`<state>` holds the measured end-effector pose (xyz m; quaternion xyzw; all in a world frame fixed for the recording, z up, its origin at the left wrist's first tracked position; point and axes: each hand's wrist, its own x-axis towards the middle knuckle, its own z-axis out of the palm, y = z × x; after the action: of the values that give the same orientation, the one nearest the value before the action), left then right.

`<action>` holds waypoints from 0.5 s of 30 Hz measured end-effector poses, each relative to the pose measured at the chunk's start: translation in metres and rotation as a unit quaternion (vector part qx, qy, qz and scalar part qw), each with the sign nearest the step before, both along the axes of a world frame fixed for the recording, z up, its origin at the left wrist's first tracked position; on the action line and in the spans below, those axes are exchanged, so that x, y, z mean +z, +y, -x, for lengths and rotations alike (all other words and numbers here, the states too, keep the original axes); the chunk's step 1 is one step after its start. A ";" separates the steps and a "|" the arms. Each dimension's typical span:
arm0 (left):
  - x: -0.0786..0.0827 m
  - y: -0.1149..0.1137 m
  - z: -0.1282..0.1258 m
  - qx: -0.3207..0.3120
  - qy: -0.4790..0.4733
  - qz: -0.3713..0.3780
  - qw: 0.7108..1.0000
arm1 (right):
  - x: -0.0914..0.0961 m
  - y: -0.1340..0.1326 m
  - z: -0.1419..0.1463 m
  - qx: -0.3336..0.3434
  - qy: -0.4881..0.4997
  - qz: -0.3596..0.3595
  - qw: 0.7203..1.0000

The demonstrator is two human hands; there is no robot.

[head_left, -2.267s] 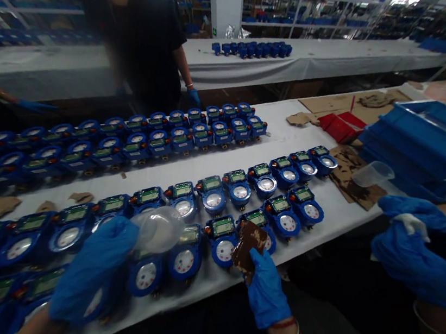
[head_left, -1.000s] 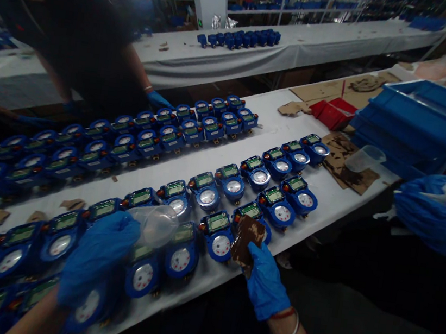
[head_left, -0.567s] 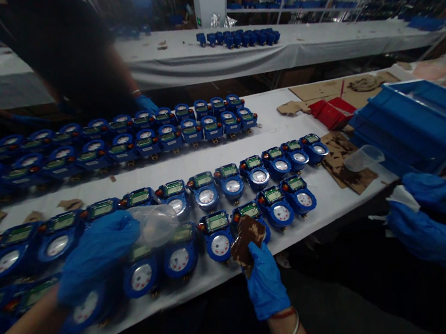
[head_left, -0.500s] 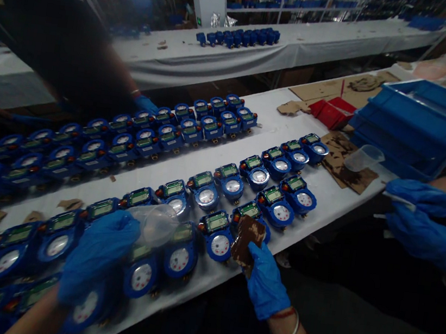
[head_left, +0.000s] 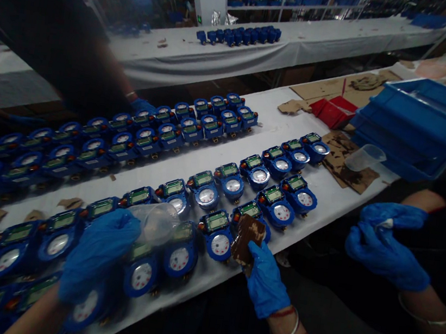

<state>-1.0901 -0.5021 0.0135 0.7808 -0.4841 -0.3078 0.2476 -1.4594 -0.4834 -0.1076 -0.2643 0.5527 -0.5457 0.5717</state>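
While rows of blue water meters point(head_left: 214, 231) cover the white tabletop point(head_left: 337, 204), a clear plastic cup point(head_left: 156, 223) is gripped in the gloved left hand point(head_left: 99, 252) just above the nearest row, its mouth tipped toward the meters; what it contains cannot be told. A stained brown piece of cardboard point(head_left: 246, 238) is pinched upright between the fingers of the gloved right hand point(head_left: 265, 282), touching or nearly touching a meter point(head_left: 250, 213) at the tabletop's near edge. To the right, off the tabletop's edge, a co-worker's two gloved hands point(head_left: 386, 240) are closed together around a small white scrap. Farther along the tabletop, a second clear measuring cup point(head_left: 364, 157) rests on stained cardboard scraps point(head_left: 340, 163), apparently with nothing in it. Beside it, stacked blue bins point(head_left: 417, 127) are seen, the top one's inside hidden from view, with a flat red box point(head_left: 333, 110) just to their left. Across the tabletop, another person's gloved hand point(head_left: 143, 106) rests at the far rows of meters. On a farther table, a cluster of blue parts point(head_left: 240, 33) is gathered.
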 end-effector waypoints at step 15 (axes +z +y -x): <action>0.013 -0.004 0.016 -0.013 -0.012 -0.017 1.000 | 0.092 -0.036 0.017 -0.078 0.011 0.047 0.996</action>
<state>-1.1057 -0.5061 0.0266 0.7822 -0.4915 -0.3100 0.2248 -1.4768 -0.5198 -0.0152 -0.2535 0.5517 -0.6109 0.5082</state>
